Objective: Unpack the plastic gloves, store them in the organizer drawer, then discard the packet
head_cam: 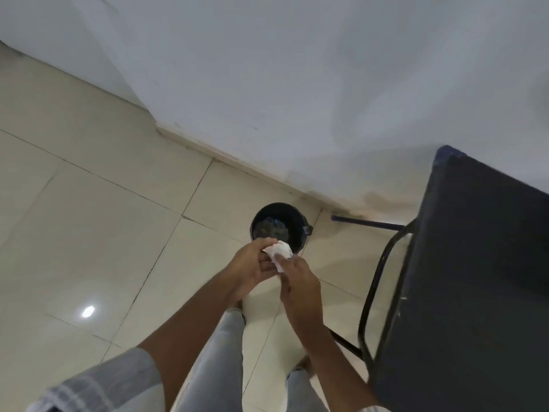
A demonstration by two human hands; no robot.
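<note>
A crumpled white plastic packet (279, 251) is pinched between both my hands, just above and in front of a small black waste bin (294, 215) that stands on the floor by the wall. My left hand (252, 269) grips the packet's left side from below. My right hand (298, 281) holds its lower right edge with the fingertips. The bin has dark crumpled waste inside. The gloves and the organizer drawer are not in view.
A dark table (475, 278) with a black metal frame (377, 269) stands at the right, close to my right arm. The white wall (297, 84) runs behind the bin. The floor (104, 218) is of pale glossy tiles. My legs in light jeans show below.
</note>
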